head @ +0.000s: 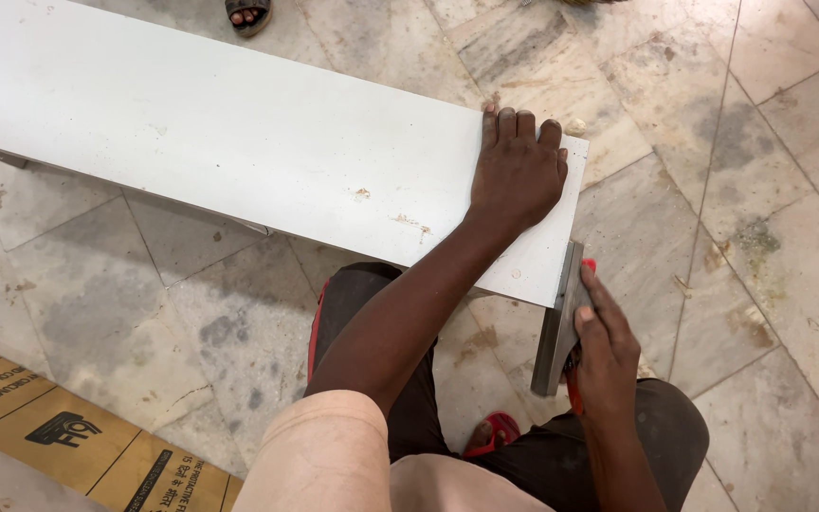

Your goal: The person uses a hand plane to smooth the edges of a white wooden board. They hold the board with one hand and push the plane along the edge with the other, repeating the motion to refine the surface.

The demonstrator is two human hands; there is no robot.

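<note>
The white board (239, 133) lay flat and raised a little off the marble floor (770, 190), running from the upper left of the view down to its cut end near the person's knees. The left hand (518, 171) pressed down on that end, palm flat and fingers spread wide and closed together at the tips over the far edge, holding nothing but pinning the panel in place. The left arm came straight out from a rolled pale sleeve (324, 455), elbow nearly locked, weight leaning into the board.

The right hand (604, 351) was wrapped around a grey flat tool with a red handle (559, 327), forefinger laid along its back, the tool's face set against the board's end edge. The wrist was bent inward, the forearm tucked close to the dark trousers (656, 446).

The board looked stiff and smooth, probably laminated, moderately heavy for its length and likely slippery on top; its corners and cut edge seemed the parts most apt to chip. A firm hold would best be taken along the long edges or by flat pressure near the end being worked.

Farther out, sawdust flecks (409, 223) dotted the surface, a printed cardboard sheet (59, 427) lay at lower left, and another person's sandalled foot (246, 13) showed at the top.
</note>
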